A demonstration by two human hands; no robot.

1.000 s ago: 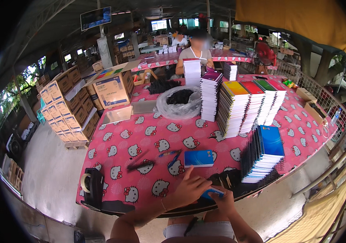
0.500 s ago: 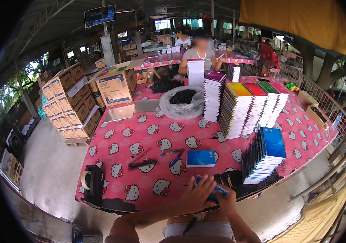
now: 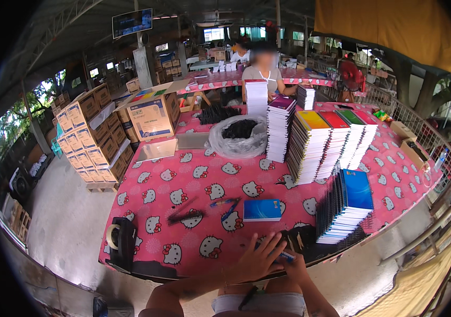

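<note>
My right hand (image 3: 296, 267) is clamping the held blue notebook (image 3: 288, 255) at the near edge of the pink-covered table (image 3: 228, 180); my left hand (image 3: 260, 260) is lying over it, fingers apart, hiding most of it. A slack right grip could be dropping it into my lap. Beyond, 1 flat blue notebook (image 3: 262, 210) is lying clear; rightward, the blue stack (image 3: 344, 208) is standing unevenly, risking collapse if knocked. Farther, 4 coloured stacks (image 3: 331, 145) are crowding together, risking the same

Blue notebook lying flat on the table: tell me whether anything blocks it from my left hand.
Nothing visible does: only pink tablecloth shows between the fingers of the left hand and the blue notebook. Dark material lies to the right of that gap.
</note>
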